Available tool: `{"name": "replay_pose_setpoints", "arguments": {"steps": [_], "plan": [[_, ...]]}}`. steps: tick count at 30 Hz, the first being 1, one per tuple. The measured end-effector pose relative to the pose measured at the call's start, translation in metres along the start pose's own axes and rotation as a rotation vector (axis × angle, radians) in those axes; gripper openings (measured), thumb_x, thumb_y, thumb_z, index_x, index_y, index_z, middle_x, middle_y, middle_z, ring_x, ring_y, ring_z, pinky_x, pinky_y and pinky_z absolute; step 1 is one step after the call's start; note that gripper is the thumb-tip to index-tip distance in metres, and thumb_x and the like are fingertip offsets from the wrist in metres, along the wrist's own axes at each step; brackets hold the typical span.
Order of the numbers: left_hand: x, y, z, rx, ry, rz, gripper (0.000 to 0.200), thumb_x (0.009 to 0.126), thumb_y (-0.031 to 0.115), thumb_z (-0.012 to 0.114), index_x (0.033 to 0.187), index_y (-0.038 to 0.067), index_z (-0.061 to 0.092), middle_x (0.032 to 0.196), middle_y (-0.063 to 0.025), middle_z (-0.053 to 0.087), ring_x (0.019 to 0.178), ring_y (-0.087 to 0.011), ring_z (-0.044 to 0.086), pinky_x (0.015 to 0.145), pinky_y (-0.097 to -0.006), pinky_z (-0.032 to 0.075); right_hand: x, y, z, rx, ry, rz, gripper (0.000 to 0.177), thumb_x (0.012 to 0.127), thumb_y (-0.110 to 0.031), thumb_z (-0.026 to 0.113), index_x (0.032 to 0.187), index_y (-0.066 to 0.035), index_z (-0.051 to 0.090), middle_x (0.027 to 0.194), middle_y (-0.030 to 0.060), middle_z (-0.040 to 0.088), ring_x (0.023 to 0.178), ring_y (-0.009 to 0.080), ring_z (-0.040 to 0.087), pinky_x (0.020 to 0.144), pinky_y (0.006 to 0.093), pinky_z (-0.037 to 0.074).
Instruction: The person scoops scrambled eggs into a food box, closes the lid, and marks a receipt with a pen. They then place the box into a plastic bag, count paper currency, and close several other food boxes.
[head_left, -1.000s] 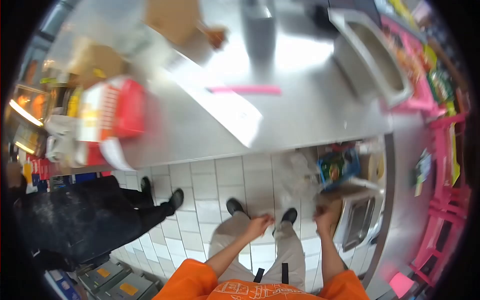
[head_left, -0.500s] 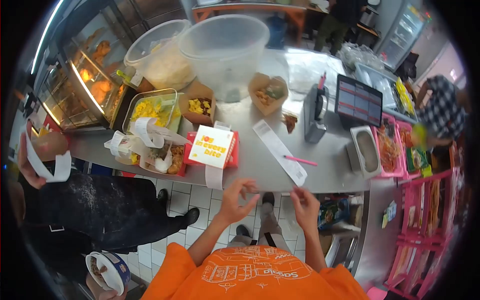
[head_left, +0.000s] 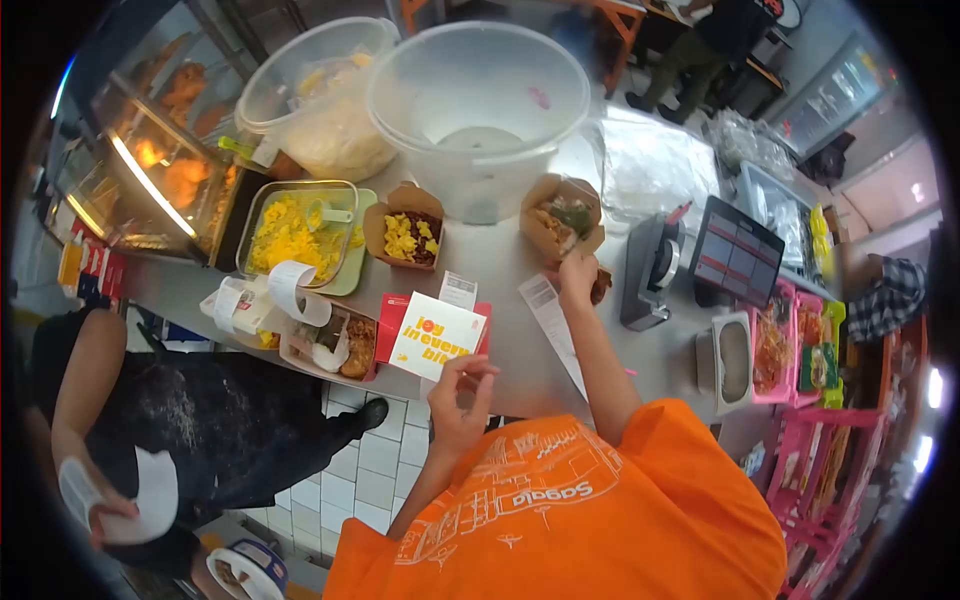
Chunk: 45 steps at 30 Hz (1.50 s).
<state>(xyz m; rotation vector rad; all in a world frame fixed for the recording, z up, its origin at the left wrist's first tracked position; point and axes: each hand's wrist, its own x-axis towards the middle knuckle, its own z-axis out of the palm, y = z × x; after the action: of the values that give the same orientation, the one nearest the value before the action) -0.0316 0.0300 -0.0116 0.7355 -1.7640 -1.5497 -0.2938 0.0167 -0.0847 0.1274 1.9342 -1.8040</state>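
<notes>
My right hand [head_left: 577, 277] reaches over the counter to the near side of an open brown card food box [head_left: 535, 215]. Its fingertips are largely hidden against the box, so their grip cannot be made out. A dark brown piece [head_left: 602, 285] lies beside that hand. My left hand [head_left: 462, 395], fingers loosely bent and apart with nothing in them, hovers at the counter's front edge. Just beyond it is a white-lidded box [head_left: 437, 335] with yellow and orange lettering, over a red box [head_left: 393, 325]. A long printed receipt [head_left: 552, 325] lies under my right forearm.
Two big clear tubs [head_left: 480, 95] stand behind. To the left are a tray of yellow food [head_left: 290, 235], another brown box [head_left: 405, 240] and a receipt-topped meal box [head_left: 345, 345]. A printer [head_left: 645, 275] and tablet [head_left: 738, 250] stand right. A co-worker's hand [head_left: 115, 510] holds paper at left.
My right hand has moved forward from the counter edge to the brown box. My left hand stays near the edge, by the white-lidded box. The co-worker's paper strip has come lower.
</notes>
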Motion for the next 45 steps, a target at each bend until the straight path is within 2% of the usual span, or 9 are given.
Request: {"name": "replay_pose_setpoints", "arguments": {"steps": [2, 8, 13, 16, 19, 20, 26, 39, 45], "plan": [[0.013, 0.001, -0.002, -0.085, -0.046, -0.073, 0.026, 0.086, -0.002, 0.057, 0.111, 0.001, 0.052, 0.093, -0.0072, 0.064, 0.079, -0.01, 0.059, 0.065, -0.0218, 0.047, -0.004, 0.006, -0.015, 0.201, -0.064, 0.012, 0.038, 0.09, -0.016, 0.044, 0.113, 0.015, 0.047, 0.1, 0.0218, 0.059, 0.076, 0.0276, 0.065, 0.063, 0.0355, 0.057], [0.041, 0.001, 0.002, -0.403, -0.245, -0.187, 0.033, 0.093, 0.013, 0.052, 0.123, 0.002, 0.044, 0.113, -0.013, 0.057, 0.1, -0.0173, 0.056, 0.078, -0.0304, 0.051, -0.081, -0.05, -0.064, 0.004, -0.184, -0.091, 0.034, 0.09, -0.008, 0.042, 0.115, 0.013, 0.048, 0.1, 0.0178, 0.06, 0.082, 0.0259, 0.066, 0.067, 0.0358, 0.057], [0.077, 0.018, 0.009, -1.193, -0.371, -0.68, 0.055, 0.095, 0.047, 0.041, 0.135, 0.009, 0.034, 0.131, -0.0134, 0.046, 0.124, -0.0299, 0.046, 0.094, -0.0454, 0.047, -0.175, -0.11, -0.077, -0.043, -0.186, -0.268, 0.025, 0.091, -0.011, 0.047, 0.105, 0.007, 0.057, 0.087, 0.0101, 0.064, 0.078, 0.0179, 0.064, 0.062, 0.0292, 0.054], [0.076, 0.02, 0.007, -1.711, -0.615, -0.59, 0.078, 0.09, 0.067, 0.027, 0.138, 0.005, 0.035, 0.132, -0.0188, 0.048, 0.114, -0.0349, 0.054, 0.093, -0.048, 0.048, -0.197, -0.12, -0.08, -0.249, -0.374, -0.24, 0.023, 0.091, -0.014, 0.053, 0.104, 0.005, 0.059, 0.087, 0.0078, 0.064, 0.074, 0.0141, 0.061, 0.062, 0.0266, 0.051], [0.073, 0.033, -0.011, -1.14, -0.433, -0.673, 0.082, 0.089, 0.07, 0.028, 0.14, 0.005, 0.034, 0.133, -0.0191, 0.047, 0.114, -0.0365, 0.054, 0.098, -0.0493, 0.044, -0.211, -0.135, -0.075, -0.445, -0.468, -0.368, 0.023, 0.087, -0.014, 0.061, 0.103, 0.003, 0.061, 0.091, 0.0083, 0.065, 0.071, 0.0127, 0.059, 0.065, 0.0261, 0.049], [0.068, 0.017, -0.013, -1.384, -0.498, -0.643, 0.081, 0.09, 0.068, 0.027, 0.142, 0.006, 0.03, 0.136, -0.0192, 0.044, 0.118, -0.0359, 0.051, 0.1, -0.0487, 0.043, -0.214, -0.14, -0.071, -0.534, -0.404, -0.528, 0.023, 0.084, -0.012, 0.066, 0.102, 0.002, 0.062, 0.094, 0.0086, 0.065, 0.071, 0.0125, 0.058, 0.066, 0.0263, 0.048], [0.06, 0.02, -0.024, -1.349, -0.315, -0.516, 0.073, 0.094, 0.062, 0.022, 0.142, 0.006, 0.03, 0.139, -0.0174, 0.041, 0.12, -0.0347, 0.05, 0.101, -0.048, 0.044, -0.205, -0.169, -0.048, -0.717, -0.408, -1.213, 0.025, 0.07, -0.004, 0.073, 0.095, -0.008, 0.067, 0.109, 0.0063, 0.063, 0.091, 0.0222, 0.055, 0.074, 0.0318, 0.046], [0.041, 0.042, -0.037, -1.236, -0.154, -0.509, 0.074, 0.092, 0.065, 0.023, 0.14, 0.01, 0.035, 0.136, -0.0149, 0.045, 0.12, -0.0321, 0.05, 0.1, -0.0471, 0.043, -0.203, -0.172, 0.021, -0.811, -0.552, -1.712, 0.018, 0.069, -0.007, 0.071, 0.084, -0.008, 0.062, 0.101, 0.0033, 0.06, 0.089, 0.0235, 0.054, 0.073, 0.0349, 0.044], [0.038, 0.03, -0.045, -1.289, -0.163, -0.489, 0.073, 0.091, 0.065, 0.026, 0.139, 0.011, 0.038, 0.135, -0.014, 0.045, 0.12, -0.0325, 0.05, 0.1, -0.049, 0.042, -0.194, -0.167, 0.037, -0.819, -0.673, -1.684, 0.016, 0.072, -0.008, 0.069, 0.08, -0.007, 0.056, 0.088, 0.0032, 0.057, 0.08, 0.0218, 0.055, 0.069, 0.0337, 0.045]]}}
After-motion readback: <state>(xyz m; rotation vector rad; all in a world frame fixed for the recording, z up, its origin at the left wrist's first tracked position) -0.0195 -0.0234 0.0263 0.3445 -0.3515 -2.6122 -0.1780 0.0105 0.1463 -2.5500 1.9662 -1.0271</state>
